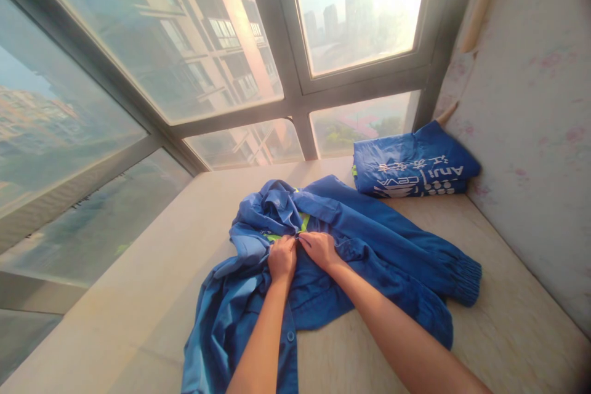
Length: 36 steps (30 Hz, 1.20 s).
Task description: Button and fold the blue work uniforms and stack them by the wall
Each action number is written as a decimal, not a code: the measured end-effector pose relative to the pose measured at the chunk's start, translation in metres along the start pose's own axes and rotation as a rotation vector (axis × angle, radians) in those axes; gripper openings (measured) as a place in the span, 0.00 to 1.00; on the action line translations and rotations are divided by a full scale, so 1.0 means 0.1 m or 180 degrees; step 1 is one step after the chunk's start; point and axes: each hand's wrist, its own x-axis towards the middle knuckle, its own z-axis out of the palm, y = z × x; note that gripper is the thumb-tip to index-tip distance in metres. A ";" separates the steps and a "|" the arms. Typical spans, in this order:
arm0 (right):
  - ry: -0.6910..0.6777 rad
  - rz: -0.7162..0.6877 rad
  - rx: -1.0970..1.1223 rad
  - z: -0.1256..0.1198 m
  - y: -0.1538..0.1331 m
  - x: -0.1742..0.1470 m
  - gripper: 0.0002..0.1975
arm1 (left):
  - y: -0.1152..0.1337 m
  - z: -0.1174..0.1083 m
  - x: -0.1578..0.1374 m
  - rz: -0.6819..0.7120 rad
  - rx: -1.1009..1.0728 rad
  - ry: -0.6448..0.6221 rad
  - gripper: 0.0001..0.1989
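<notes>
A blue work jacket with yellow-green trim lies spread on the pale sill, its collar toward the window. One sleeve stretches out to the right, ending in a gathered cuff. My left hand is closed on the jacket's front edge just below the collar. Right beside it, my right hand pinches the opposite front edge, and the fingertips of both hands nearly meet. Whatever small fastening may lie between the fingers is hidden. Lower on the left front panel a round button shows.
A folded blue garment with white lettering rests at the back right, near the flowered wall. Framed windows border the pale sill at the back and left. A wooden rod stands against the wall corner.
</notes>
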 end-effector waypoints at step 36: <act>0.0311 0.0229 0.0335 0.04 -0.07 -0.02 0.13 | 0.05 -0.04 0.04 -0.0236 -0.0239 0.0008 0.14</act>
